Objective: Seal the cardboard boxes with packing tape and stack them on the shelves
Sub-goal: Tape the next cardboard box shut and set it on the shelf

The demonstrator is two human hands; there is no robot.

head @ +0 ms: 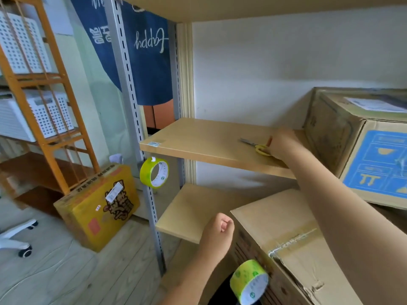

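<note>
Right hand at the scissors on the shelf, left hand a loose fist over a taped box

Nearest, a roll of green tape hangs against the side of a cardboard box whose top seam is already taped; the box sits at the shelving's lower level. Just left of it the left hand hovers with fingers curled, holding nothing. Above, the right hand rests on the middle shelf, its fingers around the yellow handles of the scissors, which lie flat with blades pointing left. A second tape roll hangs on the grey upright post. To the right, a box with a blue print sits on the shelf; a yellow box stands on the floor at left.
</note>
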